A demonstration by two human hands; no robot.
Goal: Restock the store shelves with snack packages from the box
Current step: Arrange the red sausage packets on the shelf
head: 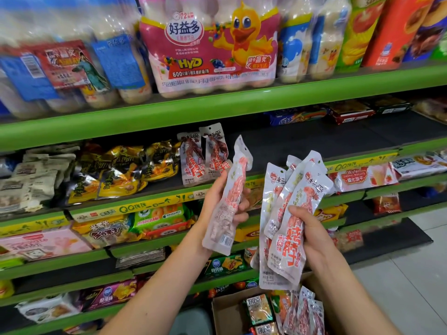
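Observation:
My left hand point(219, 198) grips one long white-and-red snack pack point(229, 201), held upright in front of the second shelf. My right hand point(312, 233) holds a fanned bunch of several matching snack packs point(287, 213), thumb across their fronts. Two packs of the same kind point(204, 153) stand on the shelf just left of and above the left hand. At the bottom, below my right forearm, the open cardboard box point(225, 313) holds more of these packs point(304, 313) and yellow packets.
Green-edged shelves point(169, 110) run across the view. Drink multipacks point(210, 49) fill the top shelf. Yellow and grey snack bags point(116, 172) sit left of the standing packs; bare black shelf space point(302, 141) lies to their right. Tiled floor point(411, 274) is at the right.

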